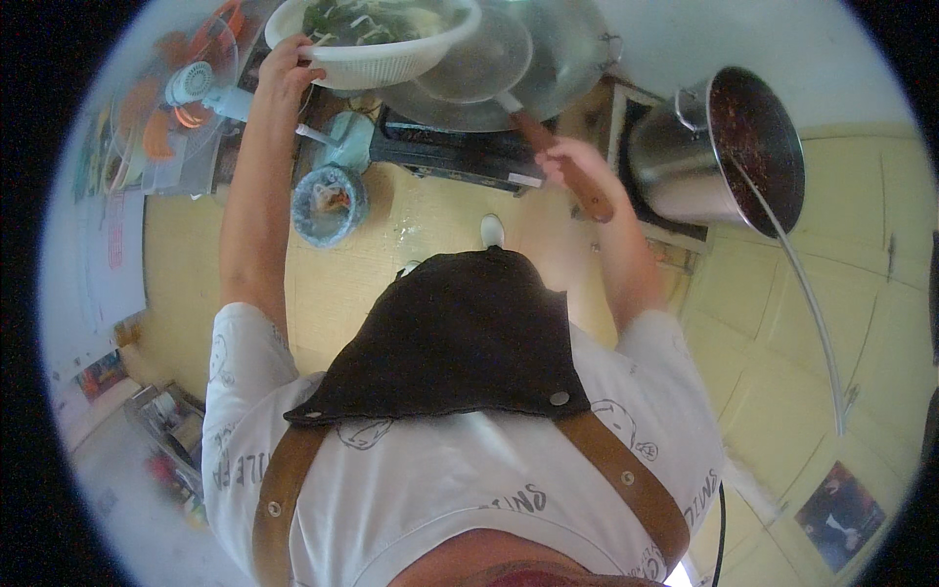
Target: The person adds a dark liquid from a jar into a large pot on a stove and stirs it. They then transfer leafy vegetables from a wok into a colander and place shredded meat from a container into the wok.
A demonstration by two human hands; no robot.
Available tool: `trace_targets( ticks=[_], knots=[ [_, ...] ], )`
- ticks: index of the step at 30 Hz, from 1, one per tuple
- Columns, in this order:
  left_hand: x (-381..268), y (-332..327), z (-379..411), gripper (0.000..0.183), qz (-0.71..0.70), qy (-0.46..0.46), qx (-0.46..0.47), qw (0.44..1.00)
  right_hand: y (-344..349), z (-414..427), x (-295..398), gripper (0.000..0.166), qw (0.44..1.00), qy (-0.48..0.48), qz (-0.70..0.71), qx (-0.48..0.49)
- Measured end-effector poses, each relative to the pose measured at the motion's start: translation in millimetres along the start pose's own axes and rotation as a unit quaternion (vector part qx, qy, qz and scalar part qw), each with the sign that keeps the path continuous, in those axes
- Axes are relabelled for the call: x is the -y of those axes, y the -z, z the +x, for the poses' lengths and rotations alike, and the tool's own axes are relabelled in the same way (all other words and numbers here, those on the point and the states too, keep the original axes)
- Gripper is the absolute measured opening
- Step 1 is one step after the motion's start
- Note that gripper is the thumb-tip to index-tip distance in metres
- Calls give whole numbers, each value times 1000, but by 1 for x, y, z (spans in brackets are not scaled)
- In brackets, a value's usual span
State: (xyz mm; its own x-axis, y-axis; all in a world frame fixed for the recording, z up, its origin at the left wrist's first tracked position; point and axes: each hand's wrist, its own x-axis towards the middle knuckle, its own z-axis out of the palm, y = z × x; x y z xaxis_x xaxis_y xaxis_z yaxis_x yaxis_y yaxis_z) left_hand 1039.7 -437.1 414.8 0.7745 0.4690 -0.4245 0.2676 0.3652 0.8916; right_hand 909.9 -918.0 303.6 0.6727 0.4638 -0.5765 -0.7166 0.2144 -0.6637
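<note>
At the top left of the head view, my left hand (287,64) grips the rim of a white plastic colander (374,67), tilted and holding wet green leaves with pale strips (359,26). My right hand (576,165) is closed around the brown wooden handle (534,130) of a round strainer or skimmer (488,62). The strainer's head lies beside and partly behind the colander, over a wide metal wok (565,88). Haze blurs what is in the wok, and the strainer's contents are unclear.
A tall steel stockpot (671,165) with dark contents and a long ladle handle (807,293) stands at right. A lined waste bin (330,229) is on the floor. At left are a small fan (192,84) and orange utensils (156,136). A black stove part (447,150) lies below the wok.
</note>
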Motion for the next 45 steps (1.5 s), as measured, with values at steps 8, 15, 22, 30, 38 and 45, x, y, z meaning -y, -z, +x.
trace_targets(
  ticks=[8, 15, 22, 30, 38, 45],
  knots=[
    [7, 2, -5, 27, 14, 1, -52, 999, -16, -29, 62, 16, 990, 81, -92, -71],
    [16, -20, -25, 17, -9, -12, -64, 998, -83, -56, 35, 33, 949, 200, -195, -148],
    [18, -32, -41, 18, -109, 7, -65, 992, -108, -61, -36, 63, 819, 351, -401, -211],
    [30, -36, -19, 25, -83, -7, -70, 994, -97, -37, -23, 59, 900, 332, -234, -154],
    [19, -31, -20, 31, -41, -39, -39, 998, -72, -27, 14, 34, 972, 181, 19, -147],
    [-5, -59, -42, 25, -27, -63, -59, 996, -26, -25, -5, 42, 990, 35, 134, 18]
  ],
)
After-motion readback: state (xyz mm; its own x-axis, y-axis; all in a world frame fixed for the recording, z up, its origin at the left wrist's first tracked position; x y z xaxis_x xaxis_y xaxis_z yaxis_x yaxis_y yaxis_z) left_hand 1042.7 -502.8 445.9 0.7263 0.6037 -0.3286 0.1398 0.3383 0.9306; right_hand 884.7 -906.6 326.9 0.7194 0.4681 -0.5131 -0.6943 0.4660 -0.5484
